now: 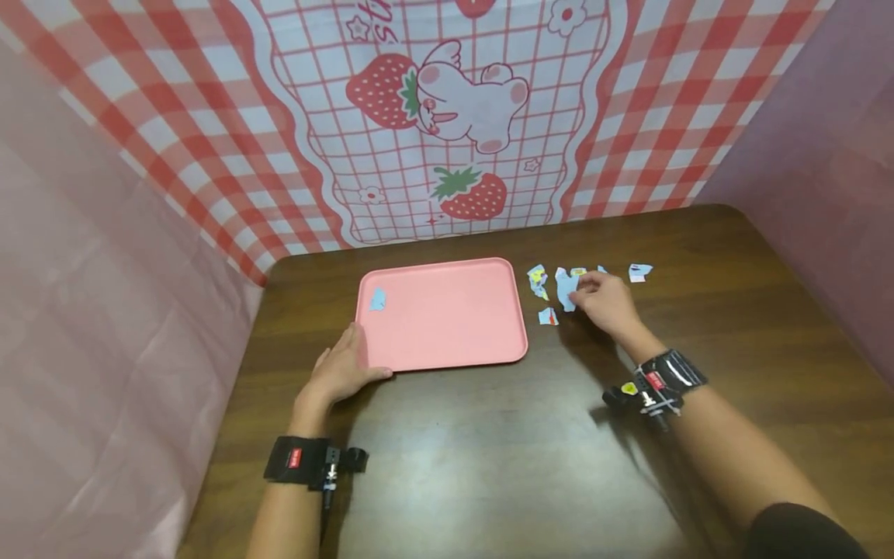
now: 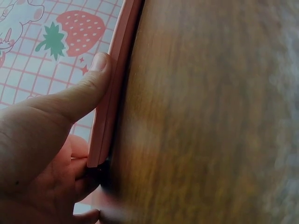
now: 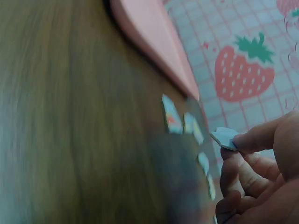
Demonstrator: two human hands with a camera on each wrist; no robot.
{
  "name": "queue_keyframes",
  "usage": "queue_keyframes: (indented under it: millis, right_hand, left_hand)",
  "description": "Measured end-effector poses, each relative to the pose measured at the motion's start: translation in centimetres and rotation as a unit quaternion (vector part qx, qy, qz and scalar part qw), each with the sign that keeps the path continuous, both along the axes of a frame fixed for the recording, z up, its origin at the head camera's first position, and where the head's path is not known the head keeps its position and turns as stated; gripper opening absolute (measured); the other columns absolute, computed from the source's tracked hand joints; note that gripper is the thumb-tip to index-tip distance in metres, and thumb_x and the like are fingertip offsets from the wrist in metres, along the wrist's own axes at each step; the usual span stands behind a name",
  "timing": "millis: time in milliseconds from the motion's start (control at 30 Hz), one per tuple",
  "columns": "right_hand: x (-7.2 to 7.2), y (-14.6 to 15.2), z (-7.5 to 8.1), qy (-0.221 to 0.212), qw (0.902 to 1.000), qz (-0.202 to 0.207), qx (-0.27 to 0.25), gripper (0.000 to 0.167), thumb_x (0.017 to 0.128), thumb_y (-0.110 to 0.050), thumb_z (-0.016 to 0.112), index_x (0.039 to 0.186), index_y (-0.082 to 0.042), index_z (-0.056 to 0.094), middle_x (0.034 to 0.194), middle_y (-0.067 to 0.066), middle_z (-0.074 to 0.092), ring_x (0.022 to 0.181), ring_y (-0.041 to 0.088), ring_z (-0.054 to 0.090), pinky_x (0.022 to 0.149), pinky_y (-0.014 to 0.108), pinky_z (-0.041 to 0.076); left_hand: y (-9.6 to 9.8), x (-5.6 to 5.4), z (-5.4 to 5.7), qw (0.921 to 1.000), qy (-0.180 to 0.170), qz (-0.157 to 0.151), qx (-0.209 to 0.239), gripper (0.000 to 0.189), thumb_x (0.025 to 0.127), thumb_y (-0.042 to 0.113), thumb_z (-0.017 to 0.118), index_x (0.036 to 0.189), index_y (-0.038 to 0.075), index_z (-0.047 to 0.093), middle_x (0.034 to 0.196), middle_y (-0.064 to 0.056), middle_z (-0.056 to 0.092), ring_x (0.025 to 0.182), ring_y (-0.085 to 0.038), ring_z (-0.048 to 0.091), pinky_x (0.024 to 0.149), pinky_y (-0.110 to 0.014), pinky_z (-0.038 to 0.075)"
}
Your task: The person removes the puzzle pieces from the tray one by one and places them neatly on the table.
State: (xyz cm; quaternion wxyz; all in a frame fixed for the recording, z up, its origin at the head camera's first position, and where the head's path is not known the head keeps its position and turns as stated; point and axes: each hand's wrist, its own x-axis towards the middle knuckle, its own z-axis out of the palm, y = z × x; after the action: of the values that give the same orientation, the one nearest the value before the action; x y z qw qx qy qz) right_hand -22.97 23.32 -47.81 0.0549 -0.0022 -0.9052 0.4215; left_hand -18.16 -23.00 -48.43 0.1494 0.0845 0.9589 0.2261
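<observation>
My right hand [image 1: 609,305] pinches a flat, irregular light-blue piece [image 3: 224,137] between thumb and fingertips, right of the tray. Around it on the table lie similar small pieces: one with yellow markings [image 1: 538,281], one with a red mark [image 1: 549,317], and others partly covered by the hand. A pink rectangular tray [image 1: 447,314] holds a single light-blue piece [image 1: 378,300] near its left side. My left hand [image 1: 341,369] rests at the tray's near left corner, fingers along the left side and thumb [image 2: 88,88] against the near rim.
A brown wooden table [image 1: 489,458] carries everything. Farther right lies another small piece [image 1: 639,272]. Behind the table hangs a red-and-white checked cloth [image 1: 461,186] with strawberries, and pink cloth [image 1: 91,349] hangs at the left. Each wrist wears a strapped camera.
</observation>
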Motion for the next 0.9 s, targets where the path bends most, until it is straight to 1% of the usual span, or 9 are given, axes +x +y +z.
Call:
queue_keyframes:
  millis: [100, 200, 267, 400, 500, 633, 767, 900]
  right_hand:
    - [0.0, 1.0, -0.3, -0.023, 0.9996, 0.009, 0.016, 0.038, 0.086, -0.005, 0.071, 0.118, 0.013, 0.063, 0.094, 0.023, 0.074, 0.091, 0.033, 0.07, 0.085, 0.042, 0.048]
    - [0.0, 1.5, -0.7, -0.048, 0.9983, 0.023, 0.024, 0.044, 0.086, -0.005, 0.071, 0.124, 0.013, 0.06, 0.094, 0.022, 0.075, 0.093, 0.035, 0.071, 0.088, 0.047, 0.048]
    - [0.0, 1.6, -0.9, -0.057, 0.9975, 0.03, 0.028, 0.044, 0.085, -0.006, 0.071, 0.124, 0.012, 0.061, 0.094, 0.021, 0.075, 0.092, 0.034, 0.072, 0.086, 0.047, 0.049]
    - [-0.3, 1.8, -1.5, -0.052, 0.9964, 0.038, 0.055, 0.043, 0.085, -0.008, 0.072, 0.122, 0.011, 0.063, 0.092, 0.019, 0.075, 0.086, 0.031, 0.071, 0.084, 0.047, 0.049]
    - [-0.6, 1.8, -1.8, -0.045, 0.9953, 0.038, 0.076, 0.044, 0.084, -0.009, 0.072, 0.122, 0.01, 0.063, 0.089, 0.017, 0.075, 0.083, 0.031, 0.069, 0.084, 0.049, 0.049]
    - [-0.9, 1.9, -2.0, -0.046, 0.9944, 0.035, 0.088, 0.044, 0.083, -0.01, 0.072, 0.121, 0.01, 0.063, 0.086, 0.016, 0.074, 0.081, 0.031, 0.067, 0.083, 0.049, 0.048]
    - [-0.9, 1.9, -2.1, -0.045, 0.994, 0.029, 0.095, 0.043, 0.082, -0.011, 0.073, 0.119, 0.01, 0.064, 0.086, 0.016, 0.073, 0.08, 0.032, 0.067, 0.082, 0.048, 0.048]
    - [-0.8, 1.8, -2.1, -0.042, 0.9939, 0.02, 0.1, 0.042, 0.081, -0.012, 0.071, 0.117, 0.01, 0.065, 0.089, 0.019, 0.073, 0.084, 0.035, 0.067, 0.082, 0.049, 0.048]
  left_hand:
    - [0.0, 0.1, -0.1, 1.0, -0.001, 0.0, -0.003, 0.12, 0.085, 0.062, 0.071, 0.159, -0.005, 0.004, 0.166, -0.024, 0.01, 0.152, -0.038, 0.015, 0.114, -0.068, 0.014]
    - [-0.1, 0.2, -0.2, 1.0, -0.002, 0.0, -0.004, 0.12, 0.085, 0.062, 0.071, 0.159, -0.005, 0.004, 0.166, -0.024, 0.01, 0.152, -0.037, 0.016, 0.114, -0.068, 0.015]
    - [0.0, 0.2, -0.2, 1.0, -0.002, 0.0, -0.003, 0.12, 0.085, 0.062, 0.071, 0.16, -0.005, 0.005, 0.166, -0.024, 0.011, 0.152, -0.037, 0.016, 0.114, -0.068, 0.015]
    - [0.0, 0.2, -0.2, 1.0, 0.001, -0.001, -0.002, 0.119, 0.085, 0.062, 0.071, 0.16, -0.004, 0.006, 0.166, -0.023, 0.012, 0.152, -0.037, 0.017, 0.114, -0.068, 0.016]
    - [0.0, 0.2, -0.1, 1.0, 0.002, 0.0, -0.001, 0.119, 0.085, 0.062, 0.071, 0.16, -0.004, 0.006, 0.166, -0.023, 0.012, 0.152, -0.037, 0.017, 0.114, -0.068, 0.016]
    - [0.1, 0.2, -0.1, 1.0, 0.002, 0.001, 0.0, 0.119, 0.085, 0.061, 0.072, 0.16, -0.004, 0.006, 0.166, -0.023, 0.012, 0.152, -0.036, 0.016, 0.114, -0.068, 0.015]
    - [0.1, 0.1, 0.0, 1.0, 0.006, 0.001, 0.003, 0.118, 0.085, 0.06, 0.073, 0.16, -0.003, 0.008, 0.165, -0.023, 0.014, 0.151, -0.036, 0.018, 0.113, -0.069, 0.016]
    - [0.1, 0.0, 0.1, 1.0, 0.009, -0.001, -0.001, 0.117, 0.085, 0.06, 0.073, 0.16, -0.003, 0.008, 0.165, -0.023, 0.014, 0.151, -0.036, 0.018, 0.113, -0.069, 0.017]
